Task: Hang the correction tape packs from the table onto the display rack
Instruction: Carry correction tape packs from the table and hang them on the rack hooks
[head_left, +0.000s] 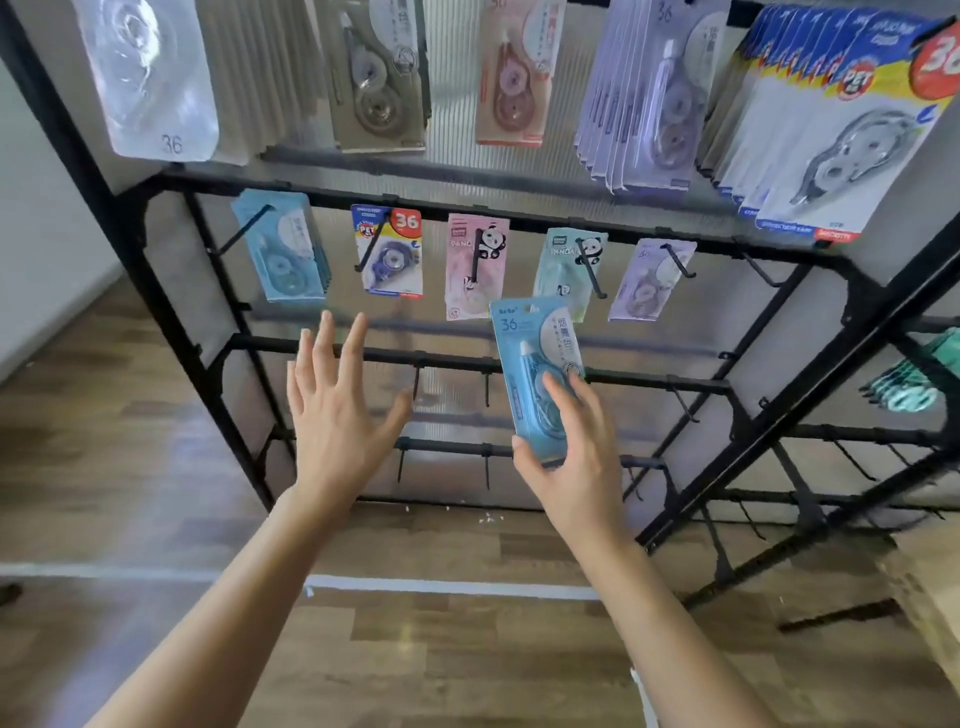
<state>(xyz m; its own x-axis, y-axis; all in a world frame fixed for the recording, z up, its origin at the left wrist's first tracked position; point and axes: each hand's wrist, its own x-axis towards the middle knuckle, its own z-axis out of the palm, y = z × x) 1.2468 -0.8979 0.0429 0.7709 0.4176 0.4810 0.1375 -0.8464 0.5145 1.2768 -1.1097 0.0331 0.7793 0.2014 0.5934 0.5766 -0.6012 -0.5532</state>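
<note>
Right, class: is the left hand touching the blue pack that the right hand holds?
Apart. The head view shows the open left hand beside the blue pack, with the rack visible between them; only the right hand grips it.

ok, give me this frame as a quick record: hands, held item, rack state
left hand: open, fingers spread, holding nothing, in front of the rack
right hand: grips the blue pack by its lower end
blue pack: upright, on no hook
middle row, left to right: hung blue packs, red and yellow pack, pink pack, mint pack, lilac pack
lower rows: bare hooks
likely target: hung blue packs, similar colour
</note>
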